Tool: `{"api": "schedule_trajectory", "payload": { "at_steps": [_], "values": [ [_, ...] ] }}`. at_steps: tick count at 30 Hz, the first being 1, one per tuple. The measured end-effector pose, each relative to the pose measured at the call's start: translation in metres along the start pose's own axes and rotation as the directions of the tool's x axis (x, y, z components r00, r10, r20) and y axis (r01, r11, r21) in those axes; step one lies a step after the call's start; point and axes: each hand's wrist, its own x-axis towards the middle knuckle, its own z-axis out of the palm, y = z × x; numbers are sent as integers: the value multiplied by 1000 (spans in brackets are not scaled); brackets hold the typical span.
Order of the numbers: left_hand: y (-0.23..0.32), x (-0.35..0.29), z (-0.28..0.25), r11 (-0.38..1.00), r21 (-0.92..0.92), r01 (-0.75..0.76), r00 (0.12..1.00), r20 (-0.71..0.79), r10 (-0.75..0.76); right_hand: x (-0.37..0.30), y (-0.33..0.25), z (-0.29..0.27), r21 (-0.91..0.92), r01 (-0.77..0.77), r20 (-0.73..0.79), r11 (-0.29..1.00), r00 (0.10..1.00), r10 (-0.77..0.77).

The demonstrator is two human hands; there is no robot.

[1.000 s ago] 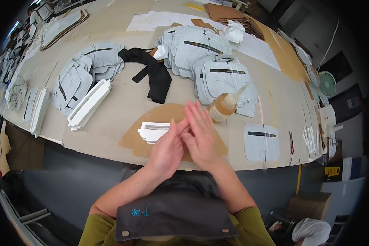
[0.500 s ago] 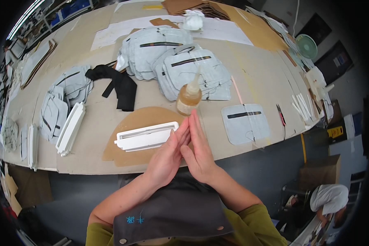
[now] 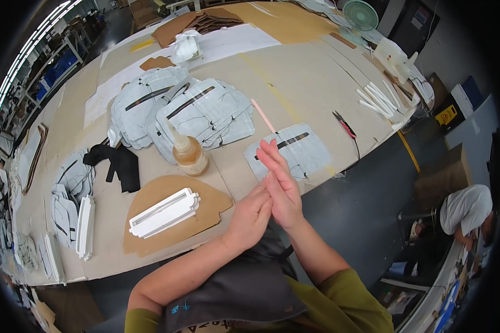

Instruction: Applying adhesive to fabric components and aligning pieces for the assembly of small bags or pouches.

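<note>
My left hand (image 3: 250, 217) presses against my right hand (image 3: 286, 197), its fingers curled at the base of the right thumb and partly hidden. The fingers of my right hand are stretched out, pointing up and away. Both are above the table's front edge, with no tool visible in either. Just beyond my right fingers lies a grey-blue fabric panel (image 3: 314, 145) with a dark zip-like strip across it. Left of my hands, a white slotted plastic frame (image 3: 164, 212) rests on a brown card template (image 3: 214, 204). Behind that stands an amber bottle (image 3: 190, 157) with a pale nozzle.
Stacked grey-blue panels (image 3: 228, 111) lie behind the bottle. A black cloth strip (image 3: 125, 169) and more white frames (image 3: 85, 227) are at left. Red-handled snips (image 3: 345, 126) and white sticks (image 3: 380, 99) lie at right. Another person (image 3: 465, 208) sits bent over at far right.
My palms were pressed flat together; now my left fingers curl against my right hand. The view has swung right, so the table's things appear farther left.
</note>
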Motion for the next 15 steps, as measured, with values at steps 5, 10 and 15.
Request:
{"api": "schedule_trajectory", "payload": {
  "at_steps": [5, 10, 15],
  "values": [
    [-4, 16, 7, 361, -854, 374, 821, 124, -557, 3, 17, -16, -169, 138, 63, 976, 990, -129],
    [15, 38, 2, 230, -924, 307, 788, 111, -605, -6, 7, -4, -469, 215, 56, 857, 975, -214],
    [-3, 41, 2, 34, -961, 273, 907, 245, -343, -4, 3, -4, -404, 362, 325, 840, 915, -238]
  ]
}}
